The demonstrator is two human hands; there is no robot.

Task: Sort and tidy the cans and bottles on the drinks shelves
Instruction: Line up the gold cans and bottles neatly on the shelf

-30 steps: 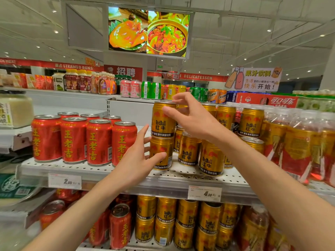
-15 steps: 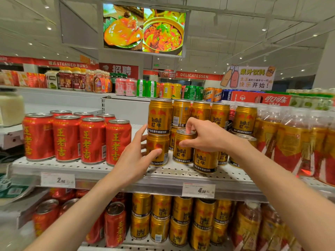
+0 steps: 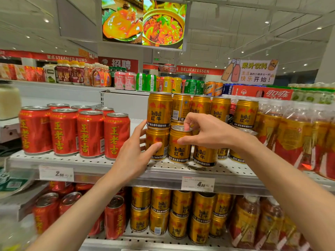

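on the white perforated metal shelf (image 3: pixel 116 163), front row, between its neighbours: short gold red bull can (image 3: pixel 179 144). probably full and weighty, rigid, slick-sided; best taken round the rim and upper wall. right hand (image 3: pixel 208 133) arched over it, fingertips clenched on the lid edge. left hand (image 3: pixel 134 156) released, thumb touching the neighbouring stacked gold can (image 3: pixel 157 142).

A single head-worn wide-angle view faces the shelf (image 3: pixel 112 164) straight on, from close in front of it, at about its height. It looks slightly upward: ceiling and a hanging screen (image 3: pixel 143 22) fill the frame above the shelf, a lower tier shows below it.
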